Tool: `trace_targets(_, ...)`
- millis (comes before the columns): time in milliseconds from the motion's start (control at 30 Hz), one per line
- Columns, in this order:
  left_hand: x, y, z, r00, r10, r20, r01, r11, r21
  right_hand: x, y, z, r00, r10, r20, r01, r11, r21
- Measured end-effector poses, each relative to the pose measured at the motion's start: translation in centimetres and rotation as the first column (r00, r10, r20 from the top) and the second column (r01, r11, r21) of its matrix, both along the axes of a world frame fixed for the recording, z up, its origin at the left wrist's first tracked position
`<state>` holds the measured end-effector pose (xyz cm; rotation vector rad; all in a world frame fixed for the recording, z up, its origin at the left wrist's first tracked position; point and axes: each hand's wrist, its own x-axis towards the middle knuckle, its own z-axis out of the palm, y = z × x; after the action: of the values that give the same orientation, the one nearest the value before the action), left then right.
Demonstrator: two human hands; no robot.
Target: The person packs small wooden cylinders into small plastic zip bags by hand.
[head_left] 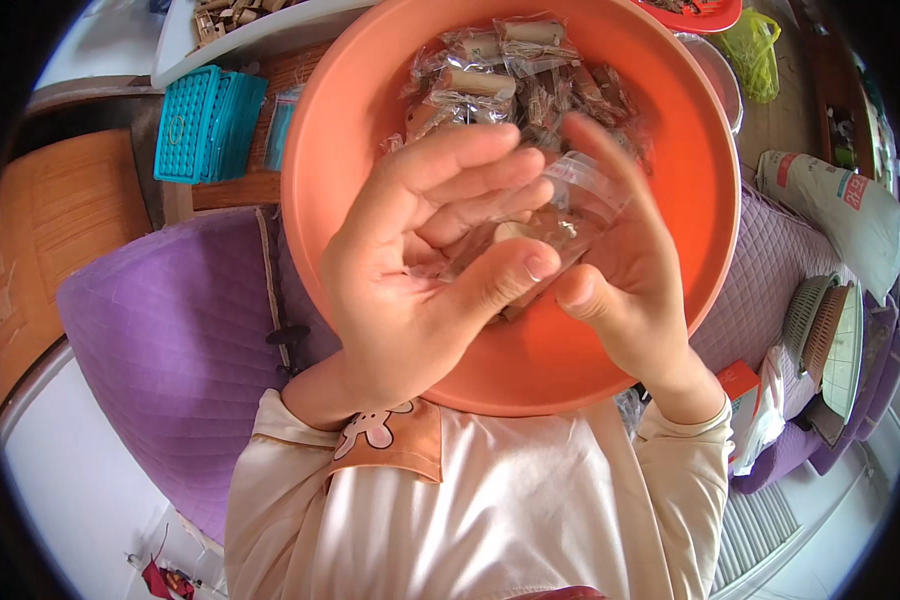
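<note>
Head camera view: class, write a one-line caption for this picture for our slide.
Both hands, left hand and right hand, hold a small clear bag over an orange bowl of bagged wooden pieces.

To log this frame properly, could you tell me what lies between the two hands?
In the head view, a small clear plastic bag sits between left hand and right hand.

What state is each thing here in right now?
Left hand: closed on the clear bag.
Right hand: closed on the same bag.
Clear bag: held over the basin, contents unclear.
Orange basin: upright, holding a pile of wrapped packets.
Teal trays: stacked on edge.
</note>
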<state>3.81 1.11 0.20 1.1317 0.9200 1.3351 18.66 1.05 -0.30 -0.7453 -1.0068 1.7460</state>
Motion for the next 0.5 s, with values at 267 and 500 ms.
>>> trace_targets(267,-1.4,0.7,-0.5,0.898,0.153,-0.413,0.09,0.854,0.512,1.0,0.0,1.3,0.888,0.082,0.453,-0.116,0.992,0.048)
trace_targets(500,-0.9,2.0,0.6,0.606,0.477,-0.636,0.29,0.613,0.735,0.5,-0.2,0.9,0.776,-0.163,0.609,-0.157,0.885,0.437)
